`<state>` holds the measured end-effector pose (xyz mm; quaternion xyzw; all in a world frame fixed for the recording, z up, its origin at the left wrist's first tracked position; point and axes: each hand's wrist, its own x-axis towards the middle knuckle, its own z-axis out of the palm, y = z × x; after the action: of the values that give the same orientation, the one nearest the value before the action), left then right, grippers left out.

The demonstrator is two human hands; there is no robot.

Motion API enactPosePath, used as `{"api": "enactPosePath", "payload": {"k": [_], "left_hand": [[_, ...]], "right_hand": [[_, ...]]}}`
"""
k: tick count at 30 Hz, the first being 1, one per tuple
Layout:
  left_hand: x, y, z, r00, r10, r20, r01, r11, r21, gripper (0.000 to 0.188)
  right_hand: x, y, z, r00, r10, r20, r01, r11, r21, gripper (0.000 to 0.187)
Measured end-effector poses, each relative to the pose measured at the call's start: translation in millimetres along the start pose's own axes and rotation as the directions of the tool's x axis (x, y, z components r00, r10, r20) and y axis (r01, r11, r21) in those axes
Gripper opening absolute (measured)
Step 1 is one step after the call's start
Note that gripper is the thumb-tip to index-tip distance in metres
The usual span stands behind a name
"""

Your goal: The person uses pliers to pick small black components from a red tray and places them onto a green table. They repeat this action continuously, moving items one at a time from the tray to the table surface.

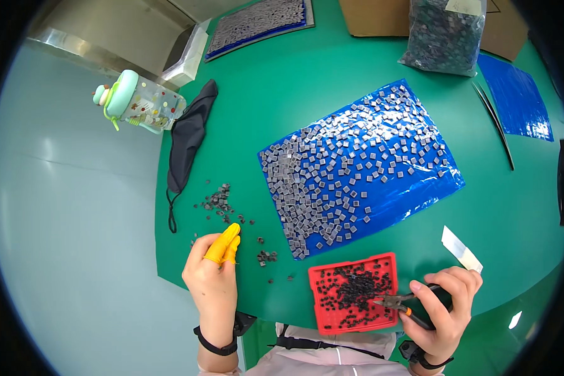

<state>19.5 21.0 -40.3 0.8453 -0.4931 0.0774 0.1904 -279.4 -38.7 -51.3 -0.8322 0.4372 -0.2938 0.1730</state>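
My left hand [213,269] wears yellow finger cots [224,244] on two fingers. Its fingers are pressed together just over the green table, and whatever they might hold is hidden. Beyond its fingertips lies a loose pile of small dark grey pieces [218,202], with a smaller cluster [266,257] to the right. My right hand [452,308] grips cutting pliers [392,302] with black and orange handles. The jaws of the pliers reach over the right rim of a red tray [313,294], which holds many tiny black pieces [357,288].
A blue sheet [388,200] covered with small grey square pieces lies mid-table. Tweezers [496,125], another blue sheet [520,97] and a filled plastic bag [445,41] are at far right. A black mask [189,141] and bottle [147,103] lie left. A white strip [461,248] lies beyond my right hand.
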Motion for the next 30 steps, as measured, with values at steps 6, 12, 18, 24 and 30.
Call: {"api": "enactPosePath", "payload": {"k": [6, 12, 18, 24, 30], "left_hand": [[-2.2, 4.3, -2.8, 0.998, 0.03, 0.053, -0.032, 0.999, 0.034, 0.019], [-10.9, 4.2, -7.0, 0.994, -0.08, 0.072, 0.086, 0.992, -0.097, 0.017], [-33.9, 21.5, -26.3, 0.973, -0.187, 0.132, 0.228, 0.751, -0.62, 0.011], [-43.0, 46.0, -13.7, 0.679, 0.269, 0.683, 0.664, 0.171, -0.728, 0.018], [-56.6, 54.5, 9.8, 0.72, 0.287, 0.632, 0.658, 0.008, -0.753, 0.014]], "right_hand": [[0.6, -0.5, 1.7, 1.0, 0.004, -0.006, -0.004, 1.0, -0.005, 0.052], [1.7, -3.1, 2.5, 1.0, 0.016, -0.008, -0.016, 1.0, -0.01, 0.052], [2.7, -6.5, 1.4, 1.0, 0.021, 0.007, -0.021, 1.0, -0.003, 0.051], [4.1, -19.3, -1.3, 1.0, 0.012, 0.019, -0.013, 0.997, 0.075, 0.05], [-4.1, -26.7, 0.3, 0.998, 0.042, -0.04, -0.037, 0.993, 0.109, 0.045]]}}
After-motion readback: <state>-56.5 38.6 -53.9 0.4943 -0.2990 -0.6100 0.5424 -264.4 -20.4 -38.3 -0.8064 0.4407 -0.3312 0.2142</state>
